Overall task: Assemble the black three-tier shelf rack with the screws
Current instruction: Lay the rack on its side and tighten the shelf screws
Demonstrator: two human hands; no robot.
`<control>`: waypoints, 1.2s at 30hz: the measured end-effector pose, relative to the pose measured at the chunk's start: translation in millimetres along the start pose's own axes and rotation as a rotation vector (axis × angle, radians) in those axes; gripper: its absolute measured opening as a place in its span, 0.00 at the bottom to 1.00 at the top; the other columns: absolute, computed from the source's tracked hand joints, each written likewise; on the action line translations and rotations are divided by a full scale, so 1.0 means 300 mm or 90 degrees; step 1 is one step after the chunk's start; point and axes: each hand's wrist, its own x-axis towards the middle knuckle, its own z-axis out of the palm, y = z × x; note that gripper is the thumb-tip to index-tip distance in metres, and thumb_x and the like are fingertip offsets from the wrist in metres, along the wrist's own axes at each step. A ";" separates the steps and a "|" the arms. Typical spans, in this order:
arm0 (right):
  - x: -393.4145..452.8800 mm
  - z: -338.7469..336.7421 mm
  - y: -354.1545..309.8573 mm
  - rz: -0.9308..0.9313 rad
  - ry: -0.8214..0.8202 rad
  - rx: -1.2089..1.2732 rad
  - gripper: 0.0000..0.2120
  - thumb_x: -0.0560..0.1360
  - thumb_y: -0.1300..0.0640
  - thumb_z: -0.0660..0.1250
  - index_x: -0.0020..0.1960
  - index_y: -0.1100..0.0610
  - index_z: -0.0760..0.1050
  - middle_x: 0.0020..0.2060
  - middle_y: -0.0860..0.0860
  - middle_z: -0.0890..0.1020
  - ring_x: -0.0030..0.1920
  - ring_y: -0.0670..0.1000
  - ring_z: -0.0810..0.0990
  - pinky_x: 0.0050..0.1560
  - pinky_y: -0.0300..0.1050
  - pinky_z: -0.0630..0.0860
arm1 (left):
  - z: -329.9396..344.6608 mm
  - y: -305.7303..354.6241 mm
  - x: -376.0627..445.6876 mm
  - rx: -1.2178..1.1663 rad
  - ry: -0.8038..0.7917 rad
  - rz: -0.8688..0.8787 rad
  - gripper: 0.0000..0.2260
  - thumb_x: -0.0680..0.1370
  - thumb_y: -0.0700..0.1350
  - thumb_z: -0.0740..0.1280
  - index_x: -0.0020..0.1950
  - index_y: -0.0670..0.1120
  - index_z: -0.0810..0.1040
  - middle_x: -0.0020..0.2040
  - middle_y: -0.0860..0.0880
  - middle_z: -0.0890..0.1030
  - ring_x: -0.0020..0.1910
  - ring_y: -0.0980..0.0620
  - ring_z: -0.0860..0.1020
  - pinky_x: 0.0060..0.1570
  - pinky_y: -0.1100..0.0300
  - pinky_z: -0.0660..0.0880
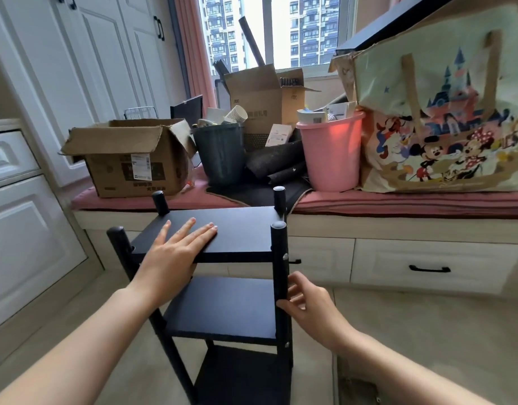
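Pinching the front right post [279,264] of the black shelf rack [231,305] between thumb and curled fingers, the right hand [307,305] kept its grip just below the top shelf [237,229]. The left hand [175,252] lay flat, fingers straight, on that shelf's front edge, grasping nothing. A screw [285,256] showed on the post. The rack stood upright on the floor before a window seat [398,204] crowded with a cardboard box [129,159], a pink bucket [330,153] and a cartoon bag [444,118].
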 end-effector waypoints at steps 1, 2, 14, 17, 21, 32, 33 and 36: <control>-0.005 0.007 -0.004 -0.003 -0.004 -0.002 0.10 0.77 0.55 0.70 0.52 0.44 0.71 0.45 0.43 0.80 0.44 0.35 0.80 0.37 0.29 0.75 | 0.001 -0.004 -0.004 0.006 -0.007 -0.014 0.32 0.82 0.37 0.60 0.82 0.54 0.51 0.80 0.59 0.52 0.81 0.50 0.48 0.79 0.45 0.43; -0.009 0.012 -0.008 -0.003 -0.006 -0.004 0.10 0.77 0.54 0.70 0.53 0.45 0.71 0.45 0.43 0.80 0.44 0.35 0.79 0.37 0.29 0.75 | 0.002 -0.006 -0.008 0.008 -0.012 -0.025 0.32 0.82 0.37 0.60 0.82 0.54 0.50 0.80 0.59 0.51 0.81 0.51 0.47 0.79 0.45 0.42; -0.016 0.010 -0.037 0.006 -0.009 -0.059 0.06 0.80 0.56 0.66 0.54 0.51 0.69 0.46 0.45 0.80 0.45 0.45 0.80 0.39 0.31 0.75 | -0.084 -0.096 -0.042 0.232 -0.052 -0.131 0.30 0.78 0.54 0.69 0.78 0.53 0.65 0.82 0.50 0.53 0.82 0.44 0.46 0.75 0.39 0.37; -0.005 0.008 -0.031 0.006 -0.012 -0.073 0.06 0.80 0.57 0.65 0.53 0.50 0.69 0.46 0.45 0.80 0.45 0.46 0.81 0.40 0.31 0.75 | -0.115 -0.168 -0.060 0.163 -0.067 -0.168 0.29 0.76 0.55 0.73 0.75 0.51 0.70 0.82 0.48 0.54 0.81 0.46 0.50 0.78 0.46 0.47; 0.022 -0.006 -0.020 0.019 -0.003 -0.109 0.05 0.80 0.59 0.64 0.55 0.52 0.70 0.45 0.45 0.82 0.45 0.46 0.82 0.46 0.44 0.80 | -0.139 -0.194 -0.089 0.015 -0.001 -0.165 0.10 0.74 0.45 0.75 0.54 0.44 0.84 0.67 0.47 0.78 0.74 0.47 0.68 0.72 0.53 0.65; 0.091 -0.080 -0.018 0.207 0.154 -0.116 0.12 0.78 0.48 0.68 0.44 0.56 0.75 0.37 0.53 0.83 0.39 0.55 0.83 0.46 0.56 0.81 | -0.144 -0.147 -0.109 -0.724 0.142 -0.347 0.21 0.75 0.40 0.75 0.66 0.53 0.77 0.58 0.57 0.81 0.56 0.62 0.80 0.57 0.66 0.73; 0.089 -0.072 -0.028 0.209 0.150 -0.102 0.13 0.79 0.48 0.66 0.44 0.57 0.75 0.37 0.53 0.83 0.39 0.55 0.83 0.46 0.56 0.81 | -0.131 -0.145 -0.123 -0.761 0.114 -0.351 0.21 0.76 0.39 0.74 0.67 0.53 0.76 0.59 0.57 0.82 0.56 0.63 0.80 0.59 0.65 0.73; 0.091 -0.068 -0.060 0.209 0.145 -0.090 0.13 0.80 0.50 0.64 0.48 0.61 0.76 0.41 0.55 0.84 0.43 0.55 0.82 0.43 0.51 0.78 | -0.092 -0.135 -0.169 -0.765 0.054 -0.312 0.25 0.75 0.33 0.73 0.67 0.52 0.75 0.63 0.58 0.80 0.61 0.66 0.78 0.66 0.61 0.71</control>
